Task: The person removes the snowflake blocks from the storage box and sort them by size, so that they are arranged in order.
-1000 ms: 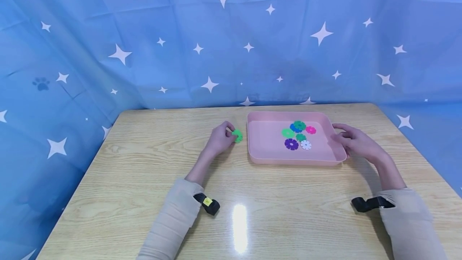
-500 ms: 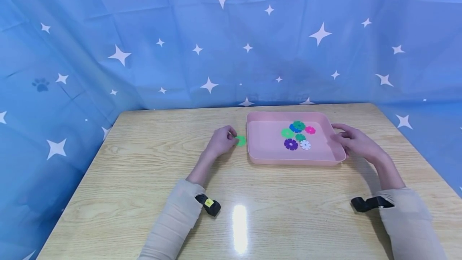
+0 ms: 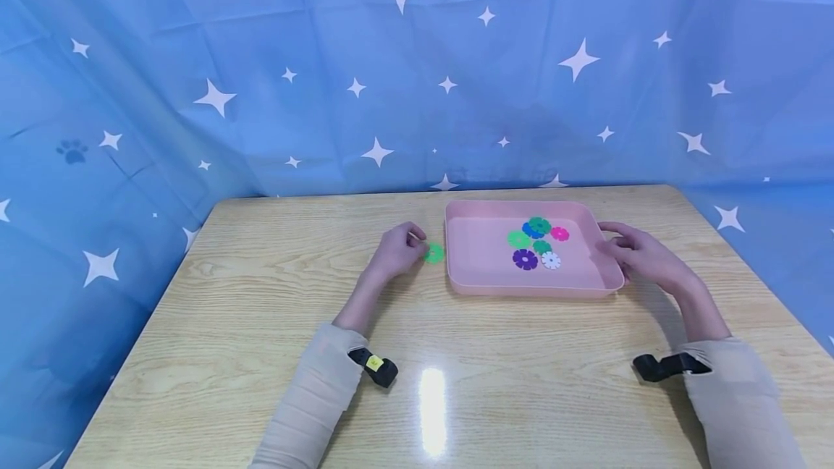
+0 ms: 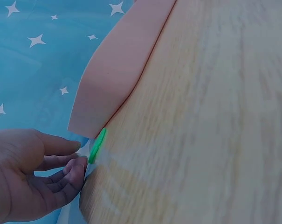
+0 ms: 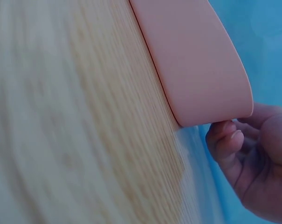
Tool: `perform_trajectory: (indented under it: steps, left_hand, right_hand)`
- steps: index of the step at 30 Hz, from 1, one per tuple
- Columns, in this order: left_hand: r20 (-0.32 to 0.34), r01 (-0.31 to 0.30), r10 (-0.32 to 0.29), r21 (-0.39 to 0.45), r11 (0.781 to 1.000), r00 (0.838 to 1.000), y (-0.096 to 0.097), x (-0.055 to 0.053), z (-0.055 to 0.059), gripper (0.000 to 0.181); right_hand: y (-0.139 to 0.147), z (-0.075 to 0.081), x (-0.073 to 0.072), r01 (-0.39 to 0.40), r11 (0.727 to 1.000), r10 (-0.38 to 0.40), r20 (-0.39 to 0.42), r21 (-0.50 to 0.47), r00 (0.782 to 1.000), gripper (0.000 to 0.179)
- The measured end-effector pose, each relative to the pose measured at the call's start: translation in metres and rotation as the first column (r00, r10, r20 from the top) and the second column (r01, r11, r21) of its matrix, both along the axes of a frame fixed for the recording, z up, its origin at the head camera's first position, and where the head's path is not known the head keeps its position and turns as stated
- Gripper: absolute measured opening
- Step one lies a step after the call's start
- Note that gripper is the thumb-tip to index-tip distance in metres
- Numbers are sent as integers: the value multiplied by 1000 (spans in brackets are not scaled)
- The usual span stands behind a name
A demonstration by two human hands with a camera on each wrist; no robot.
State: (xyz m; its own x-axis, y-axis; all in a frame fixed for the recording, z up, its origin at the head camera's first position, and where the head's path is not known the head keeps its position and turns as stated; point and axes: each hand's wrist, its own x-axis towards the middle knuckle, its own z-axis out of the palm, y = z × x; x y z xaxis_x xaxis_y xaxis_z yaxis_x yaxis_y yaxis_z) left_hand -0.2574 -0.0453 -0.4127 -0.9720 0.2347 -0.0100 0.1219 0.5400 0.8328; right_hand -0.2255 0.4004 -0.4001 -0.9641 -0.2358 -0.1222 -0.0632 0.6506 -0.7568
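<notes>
Shifted slightly closer to the pink tray [image 3: 482, 252] than a second ago, a lime-green notched disc [image 3: 434, 255] sits low at the wooden surface [image 3: 495, 353], just outside the tray's left wall. At its edge are the bent fingertips of the left hand [image 3: 399, 250]; whether they pinch the disc or merely touch it cannot be told. Opposite, the right hand [image 3: 645, 255] grips the tray's right end at the rim. A light hold on so thin an edge could let the disc slip or skid against the wall, and too low a lift might clip the rim. Any tug from the right could slide the loose purple disc [image 3: 525, 260] and white disc [image 3: 551, 260] inside.
</notes>
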Motion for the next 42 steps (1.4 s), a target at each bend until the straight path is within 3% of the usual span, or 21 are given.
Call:
perform_trajectory:
  steps: [9,15,21,29,34,42]
  left_hand:
    - [-55,-13,19,106,994,998,8,1,10,20]
    - [-77,24,-10,184,983,997,20,5,20,21]
    - [-95,84,-65,203,976,993,37,10,25,25]
    - [-120,147,-122,235,961,985,63,17,25,22]
    - [-131,182,-156,211,960,979,77,21,24,24]
    - [-115,227,-206,211,951,972,100,24,19,25]
  right_hand:
    - [0,3,-1,-1,1000,1,-1,-11,1000,64]
    - [0,2,-1,5,1000,-5,4,-16,1000,64]
    - [1,0,-2,-1,1000,1,2,-22,1000,63]
    - [1,0,-2,4,1000,-4,8,-24,1000,63]
    - [0,1,-1,6,1000,-6,10,-15,1000,64]
    - [0,0,0,5,1000,-5,3,0,1000,63]
